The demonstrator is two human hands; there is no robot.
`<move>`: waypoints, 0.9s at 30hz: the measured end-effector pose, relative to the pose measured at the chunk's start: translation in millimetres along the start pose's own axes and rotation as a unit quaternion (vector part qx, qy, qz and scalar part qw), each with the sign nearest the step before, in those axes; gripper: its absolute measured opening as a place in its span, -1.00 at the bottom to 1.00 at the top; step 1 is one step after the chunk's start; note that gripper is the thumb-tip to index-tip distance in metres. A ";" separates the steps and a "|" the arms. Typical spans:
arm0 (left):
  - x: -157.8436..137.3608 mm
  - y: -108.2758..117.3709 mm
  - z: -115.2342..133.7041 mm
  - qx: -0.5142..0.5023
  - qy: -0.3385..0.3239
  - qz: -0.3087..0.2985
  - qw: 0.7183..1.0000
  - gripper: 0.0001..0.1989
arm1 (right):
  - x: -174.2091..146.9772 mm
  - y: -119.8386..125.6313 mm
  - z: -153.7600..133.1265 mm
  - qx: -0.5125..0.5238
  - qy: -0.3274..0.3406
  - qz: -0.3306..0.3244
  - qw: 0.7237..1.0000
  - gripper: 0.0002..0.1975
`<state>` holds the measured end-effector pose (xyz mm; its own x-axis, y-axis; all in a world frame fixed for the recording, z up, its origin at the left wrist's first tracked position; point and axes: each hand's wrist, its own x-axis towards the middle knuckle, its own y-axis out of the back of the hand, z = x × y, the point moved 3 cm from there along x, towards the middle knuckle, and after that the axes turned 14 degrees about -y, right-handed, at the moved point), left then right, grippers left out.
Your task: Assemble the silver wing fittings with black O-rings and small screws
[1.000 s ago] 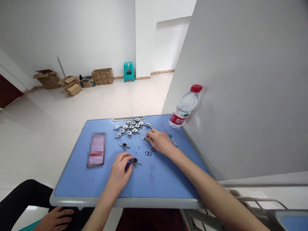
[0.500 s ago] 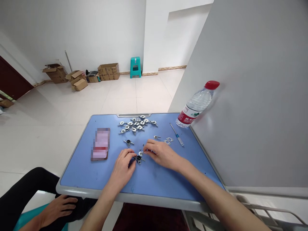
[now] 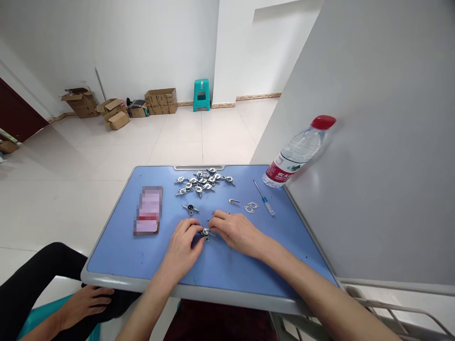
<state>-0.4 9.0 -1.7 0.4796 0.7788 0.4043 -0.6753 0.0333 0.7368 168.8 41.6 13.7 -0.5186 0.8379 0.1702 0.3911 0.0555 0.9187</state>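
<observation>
Near the front middle of the table, my left hand (image 3: pixel 184 242) pinches the side of a small metal valve body (image 3: pixel 206 239) between thumb and fingers. On top of that body sits the round end of a small metal lever (image 3: pixel 205 231). My right hand (image 3: pixel 235 231) has its fingertips closed on the lever's arm, to the right. A second valve body (image 3: pixel 191 209), with a black round centre and side pipes, lies just beyond my left hand. Another loose lever (image 3: pixel 233 201) and two flat metal plates (image 3: pixel 251 207) lie beyond my right hand.
Several valves (image 3: pixel 202 181) are piled at the table's far edge. A phone (image 3: pixel 148 210) lies left, a screwdriver (image 3: pixel 265 199) right. A water bottle (image 3: pixel 296 156) stands by the grey panel. Another person's hand (image 3: pixel 88 303) rests beside the table's near left corner.
My right hand has moved slightly left, bringing the lever from just behind the valve body onto its round centre. My left hand keeps hold of the body. The view has shifted a little.
</observation>
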 end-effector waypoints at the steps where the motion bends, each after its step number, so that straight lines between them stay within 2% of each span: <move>1: 0.0 -0.1 0.3 -0.002 0.001 -0.001 1.000 -0.83 | -0.2 0.7 0.3 -0.004 0.010 0.001 1.000 -0.80; 6: 0.2 -1.7 1.0 -0.008 0.006 -0.009 1.000 -0.83 | 0.0 4.2 1.9 -0.047 0.032 -0.018 0.998 -0.66; 11: 1.2 -2.8 0.4 0.002 0.005 -0.016 1.000 -0.87 | 1.7 1.0 -1.5 -0.097 0.040 -0.022 0.994 -0.69; 17: 0.8 -2.0 0.4 0.005 0.004 -0.015 1.000 -0.87 | 5.4 -5.9 0.4 -0.098 -0.040 -0.003 0.994 -0.87; 19: 0.4 -1.9 0.1 0.005 0.005 -0.013 1.000 -0.88 | 5.0 -5.0 1.9 -0.083 -0.066 -0.002 0.994 -0.87; 27: -1.7 -4.3 -3.0 0.010 -0.010 0.000 1.000 -0.89 | 1.1 -5.9 -3.9 -0.045 -0.057 -0.049 0.996 -0.81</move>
<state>0.0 9.4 -7.1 0.4912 0.7662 0.4142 -0.6641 0.0218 0.7473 162.9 40.1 9.9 -0.4595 0.8873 0.0405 0.2705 0.0963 0.9579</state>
